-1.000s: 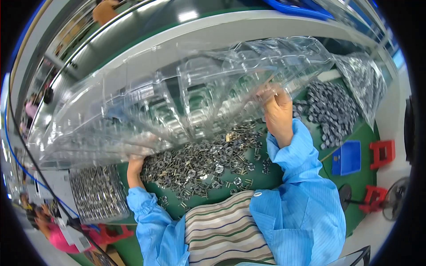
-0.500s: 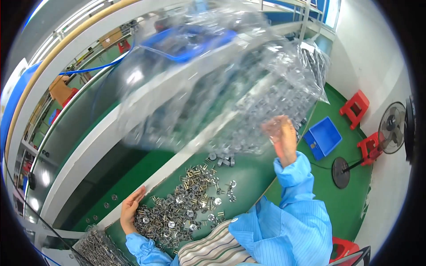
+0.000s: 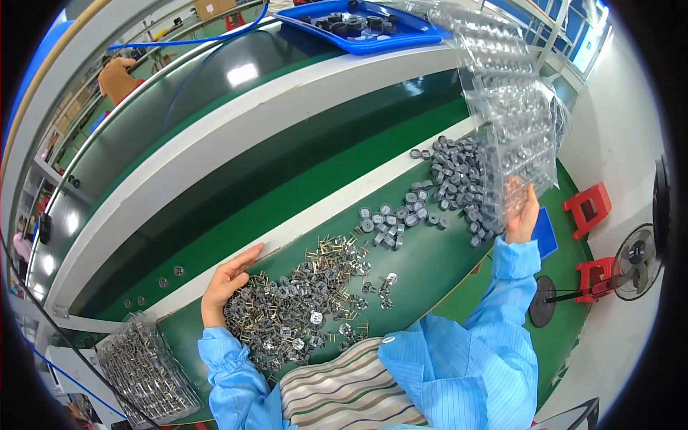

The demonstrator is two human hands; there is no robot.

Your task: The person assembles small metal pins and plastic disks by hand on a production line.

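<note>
My right hand (image 3: 524,211) is closed on the lower edge of a clear plastic blister tray (image 3: 512,107), which stands up on the right side of the bench with rows of moulded pockets. Behind and beside the tray lies a pile of small grey round caps (image 3: 459,172), partly hidden by it. My left hand (image 3: 228,287) rests with fingers stretched out against the left side of a heap of small metal parts with brass-coloured pins (image 3: 287,308). Nothing shows in the left hand's grasp. A few metal parts lie loose at the heap's right side.
At the lower left lies a clear tray filled with pinned parts (image 3: 147,365). A blue tray (image 3: 373,47) of dark round pieces sits on the conveyor across from me. On the floor at right are a blue bin (image 3: 546,233), red stools (image 3: 589,211) and a fan (image 3: 634,261).
The clear plastic, blurred and spread over the bench before, has swung right and is upright in my right hand. The grey caps are now uncovered. My left hand stays by the heap.
</note>
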